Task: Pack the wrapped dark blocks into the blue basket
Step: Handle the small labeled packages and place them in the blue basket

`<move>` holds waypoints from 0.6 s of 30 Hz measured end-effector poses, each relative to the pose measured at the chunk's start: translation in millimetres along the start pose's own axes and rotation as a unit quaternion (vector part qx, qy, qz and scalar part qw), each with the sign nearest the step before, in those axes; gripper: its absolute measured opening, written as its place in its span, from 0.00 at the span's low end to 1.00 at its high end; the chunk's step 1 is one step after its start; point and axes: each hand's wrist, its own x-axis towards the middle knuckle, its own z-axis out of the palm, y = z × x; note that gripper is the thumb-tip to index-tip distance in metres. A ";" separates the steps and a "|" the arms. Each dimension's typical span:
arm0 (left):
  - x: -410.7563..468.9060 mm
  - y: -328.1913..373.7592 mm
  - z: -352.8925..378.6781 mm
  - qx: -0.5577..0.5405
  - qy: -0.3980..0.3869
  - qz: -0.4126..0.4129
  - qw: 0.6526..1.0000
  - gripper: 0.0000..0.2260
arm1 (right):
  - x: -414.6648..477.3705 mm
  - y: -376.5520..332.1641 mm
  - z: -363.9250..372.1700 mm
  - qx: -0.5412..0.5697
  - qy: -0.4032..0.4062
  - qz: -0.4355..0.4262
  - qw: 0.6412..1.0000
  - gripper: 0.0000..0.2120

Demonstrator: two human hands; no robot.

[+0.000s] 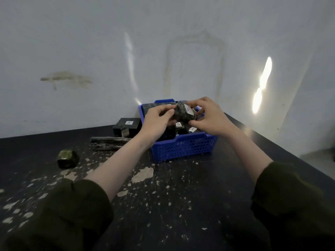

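The blue basket (183, 147) stands on the dark table near the wall and holds several wrapped dark blocks with white labels (179, 125). Above it I hold one wrapped dark block (184, 113) with a white label between both hands. My left hand (157, 122) grips its left side and my right hand (208, 116) grips its right side. Left of the basket sit a labelled dark block (126, 125), a long flat dark piece (108, 142) and a small greenish wrapped block (67, 158).
The dark table top (163, 196) is worn, with pale chipped patches. A pale wall (90, 51) rises right behind the basket. The table's right edge (282, 151) runs diagonally beside my right arm.
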 end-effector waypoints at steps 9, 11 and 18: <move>43.4 -47.3 -44.7 0.266 0.093 0.007 0.959 0.12 | 53.7 20.8 48.9 -0.122 -0.206 0.017 0.971 0.26; 43.3 -59.2 -52.4 0.269 0.084 -0.019 0.959 0.12 | 62.0 12.2 65.5 -0.153 -0.234 -0.003 0.960 0.26; 39.5 -85.3 -47.0 0.251 0.081 -0.030 0.964 0.11 | 77.3 -11.3 104.7 -0.234 -0.285 -0.077 0.926 0.12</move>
